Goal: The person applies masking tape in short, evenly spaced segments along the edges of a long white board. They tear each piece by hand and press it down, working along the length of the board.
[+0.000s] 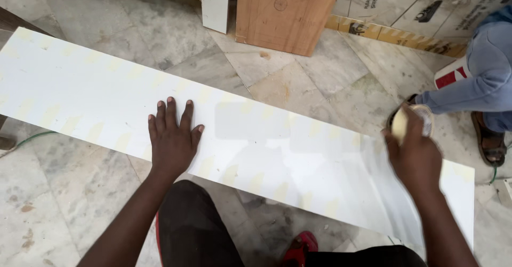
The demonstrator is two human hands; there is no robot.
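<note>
1. The long white board (256,139) lies across the marble floor (64,213).
2. The left hand (172,142) rests flat on the board, fingers spread, gripping nothing.
3. The right hand (416,158) has its fingers closed around a tape roll (410,122) above the board's right end.

Bright even daylight, soft shadows; right hand (413,152) motion-blurred (rest sharp).

So the long board (277,144) runs left to right across the floor (69,192) in front of my knees. My left hand (172,142) lies flat on its middle, my right hand (416,155) over its right end, gripping a tape roll (412,122). Behind it, a wood panel (285,11) leans upright; another person's leg (480,86) sits at far right.
</note>
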